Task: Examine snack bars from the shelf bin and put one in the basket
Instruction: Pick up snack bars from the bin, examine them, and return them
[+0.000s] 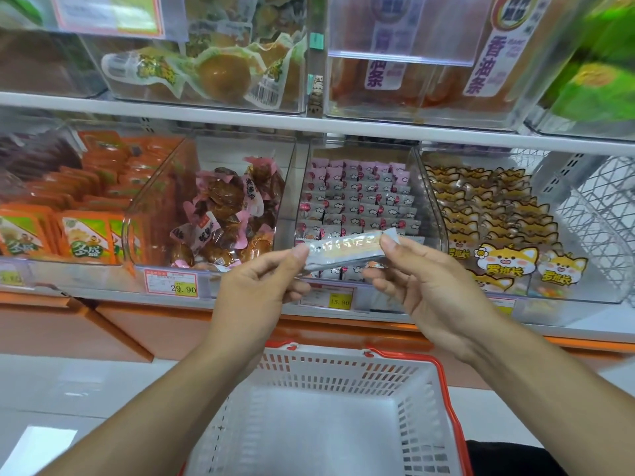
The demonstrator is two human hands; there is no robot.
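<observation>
A long snack bar (347, 250) in a clear, silvery wrapper is held level in front of the shelf. My left hand (256, 286) pinches its left end and my right hand (426, 280) pinches its right end. Right behind it stands a clear shelf bin (429, 187) with several rows of small pink and white wrapped bars (360, 197). Below my forearms sits a white plastic basket (422, 389) with a red rim; nothing lies on the part of its floor that I can see.
Neighbouring clear bins hold brown snacks in pink wrappers (226, 214), orange packets (86, 207) and yellow fox-print packets (498, 231). Price tags (171, 283) line the shelf edge. More bins sit on the upper shelf (309, 123). A white wire rack (598, 214) stands at right.
</observation>
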